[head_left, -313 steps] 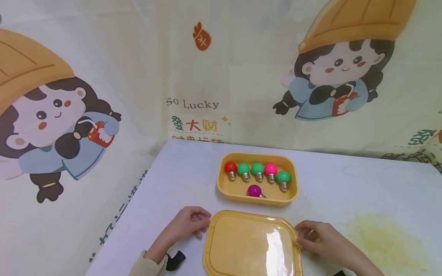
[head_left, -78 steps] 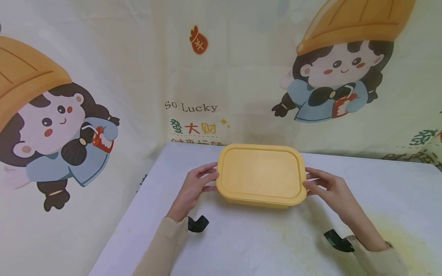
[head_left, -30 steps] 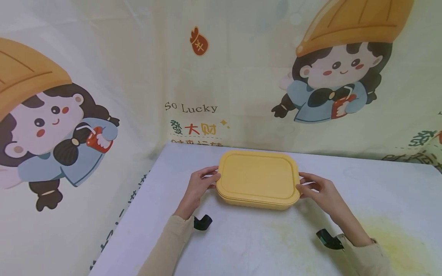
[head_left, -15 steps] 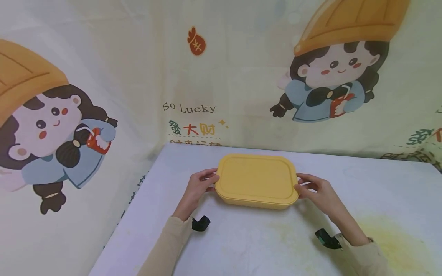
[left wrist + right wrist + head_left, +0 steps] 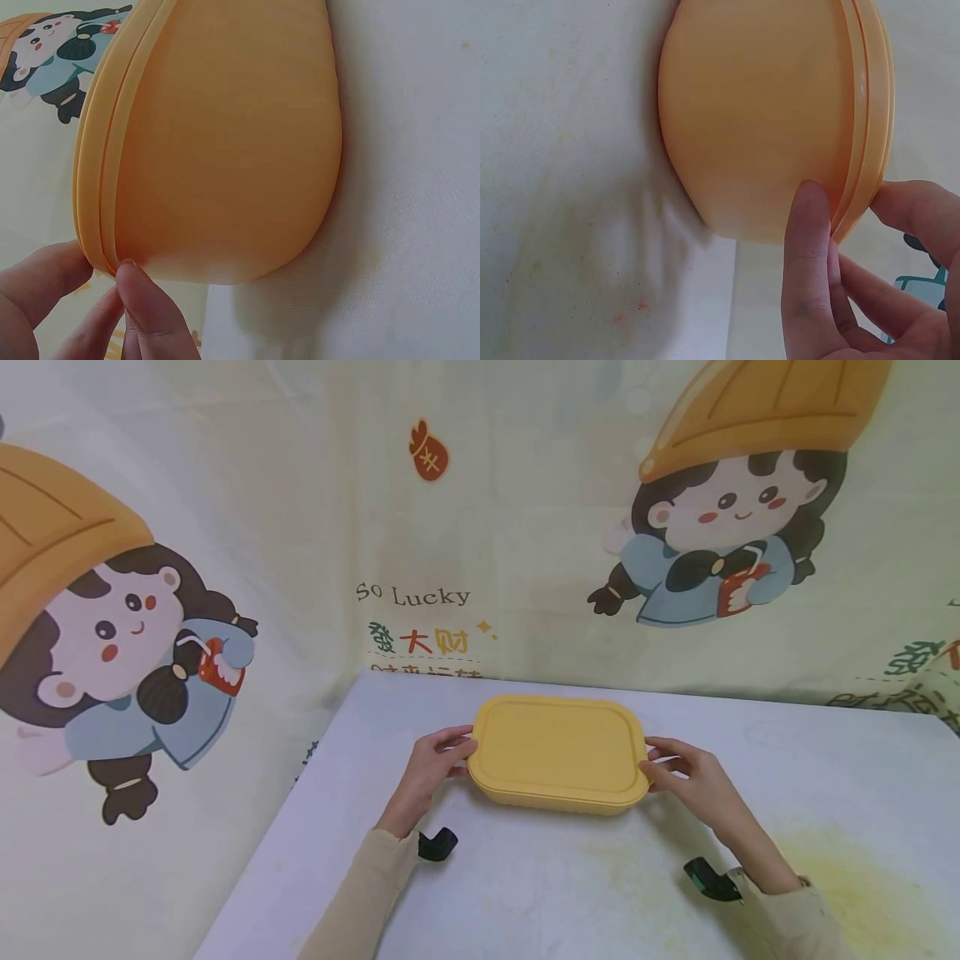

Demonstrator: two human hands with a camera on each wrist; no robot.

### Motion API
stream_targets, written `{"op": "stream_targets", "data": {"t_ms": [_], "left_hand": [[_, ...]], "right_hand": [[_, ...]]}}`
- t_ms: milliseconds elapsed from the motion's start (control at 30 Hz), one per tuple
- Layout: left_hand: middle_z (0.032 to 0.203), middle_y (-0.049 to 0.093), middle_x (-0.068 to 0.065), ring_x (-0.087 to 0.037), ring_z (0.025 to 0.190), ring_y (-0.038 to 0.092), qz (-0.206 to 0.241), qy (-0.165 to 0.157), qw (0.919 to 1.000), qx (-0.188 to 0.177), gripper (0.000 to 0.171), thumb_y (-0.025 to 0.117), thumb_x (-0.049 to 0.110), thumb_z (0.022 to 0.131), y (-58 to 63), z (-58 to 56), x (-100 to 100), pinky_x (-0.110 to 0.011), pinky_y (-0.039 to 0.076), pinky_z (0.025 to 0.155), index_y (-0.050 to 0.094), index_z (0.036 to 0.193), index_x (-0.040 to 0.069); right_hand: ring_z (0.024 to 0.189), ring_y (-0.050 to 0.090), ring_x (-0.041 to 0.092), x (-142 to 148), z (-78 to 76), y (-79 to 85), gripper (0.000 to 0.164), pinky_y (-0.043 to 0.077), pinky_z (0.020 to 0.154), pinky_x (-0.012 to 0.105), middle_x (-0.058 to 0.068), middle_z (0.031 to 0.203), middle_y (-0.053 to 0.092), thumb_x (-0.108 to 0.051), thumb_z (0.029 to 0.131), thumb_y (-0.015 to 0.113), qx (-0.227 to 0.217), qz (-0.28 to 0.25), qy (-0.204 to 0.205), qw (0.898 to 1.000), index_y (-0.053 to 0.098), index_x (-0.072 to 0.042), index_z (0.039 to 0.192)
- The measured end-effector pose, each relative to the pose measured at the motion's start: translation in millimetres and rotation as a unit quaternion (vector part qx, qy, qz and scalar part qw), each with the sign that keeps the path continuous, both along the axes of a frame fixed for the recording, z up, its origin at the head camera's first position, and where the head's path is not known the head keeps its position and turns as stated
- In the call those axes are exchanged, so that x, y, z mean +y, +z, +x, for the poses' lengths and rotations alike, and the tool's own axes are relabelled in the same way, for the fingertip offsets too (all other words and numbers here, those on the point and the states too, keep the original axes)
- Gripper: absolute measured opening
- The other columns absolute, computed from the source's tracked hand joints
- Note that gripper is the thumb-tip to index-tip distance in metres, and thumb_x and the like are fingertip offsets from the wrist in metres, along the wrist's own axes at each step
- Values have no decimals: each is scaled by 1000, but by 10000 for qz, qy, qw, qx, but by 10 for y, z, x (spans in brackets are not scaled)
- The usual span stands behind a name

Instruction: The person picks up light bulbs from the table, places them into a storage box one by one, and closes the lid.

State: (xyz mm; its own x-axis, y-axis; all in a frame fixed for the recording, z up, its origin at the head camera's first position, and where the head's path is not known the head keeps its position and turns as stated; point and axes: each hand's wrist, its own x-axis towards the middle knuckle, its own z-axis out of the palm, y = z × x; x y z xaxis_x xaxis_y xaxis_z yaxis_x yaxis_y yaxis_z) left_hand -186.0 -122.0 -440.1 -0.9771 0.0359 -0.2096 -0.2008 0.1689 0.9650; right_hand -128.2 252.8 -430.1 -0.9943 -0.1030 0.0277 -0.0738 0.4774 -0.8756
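Note:
A yellow lid [image 5: 558, 747] covers the yellow plastic box [image 5: 555, 805], which rests on the table. My left hand [image 5: 426, 772] pinches the rim at the left end, fingers on both sides of it. At the right end, my right hand [image 5: 693, 781] holds the opposite rim the same way. In the left wrist view, lid [image 5: 90, 172] and box wall [image 5: 225, 150] lie against each other along the rim. The right wrist view shows a finger [image 5: 808, 255] against the box wall [image 5: 757, 112], right below the lid edge [image 5: 877, 90]. The box's inside is hidden.
The white table [image 5: 540, 893] has a yellowish stain [image 5: 847, 885] at the right. A printed cloth [image 5: 525, 527] with cartoon figures hangs behind and to the left. Black wrist-camera mounts [image 5: 438, 845] stick out below both wrists.
Earlier the lid lay in front of the uncovered box, with several coloured bulbs showing inside. Both hands then brought it over the box, and it sank onto the rim. The last half second shows hardly any motion.

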Motion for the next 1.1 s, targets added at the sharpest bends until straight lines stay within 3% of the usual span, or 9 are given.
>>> {"op": "stream_targets", "data": {"t_ms": [267,700,1100], "left_hand": [[116,68,-8,-16,88,68,60,22,10000,-34,37,75,26,90,-17,-10,-7,-40,61,80,69,124,14],[114,66,-9,-15,85,66,217,-4,9997,-133,37,76,22,89,-55,-5,-12,-32,61,74,69,125,13],[114,65,-11,-13,84,66,255,-63,9996,-72,40,73,19,91,-33,21,-17,-44,61,80,65,129,9]], "right_hand": [[80,69,8,-5,7,-10,53,55,74,15,19,114,63,-27,97,65,12,-26,-32,10000,52,3,139],[82,67,4,-29,18,-66,53,61,72,22,22,113,62,-24,98,65,17,-196,-63,9998,51,6,139],[82,65,2,-41,7,-85,54,62,69,28,25,117,61,-21,99,63,-112,-277,1,9996,45,7,142]]}}
